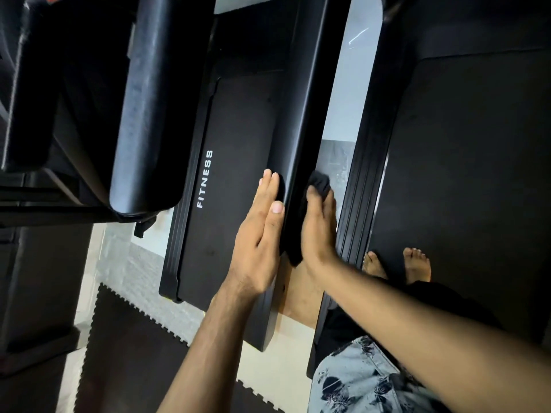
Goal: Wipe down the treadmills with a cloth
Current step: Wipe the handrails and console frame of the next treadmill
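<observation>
A black cloth (320, 181) is draped over the long black side rail (307, 99) of the left treadmill, whose belt (238, 144) reads "FITNESS". My left hand (259, 234) lies flat against the rail's left side, its fingers straight and its fingertips on the cloth's edge. On the rail's right side, my right hand (317, 234) grips the bunched cloth with the thumb on top. A fold of cloth hangs down between my wrists.
A second treadmill (462, 174) lies at the right, and my bare feet (414, 263) stand on its belt. A padded black console arm (143, 114) overhangs at the upper left. Grey floor shows between the machines, and black interlocking foam mat (125, 353) lies at the lower left.
</observation>
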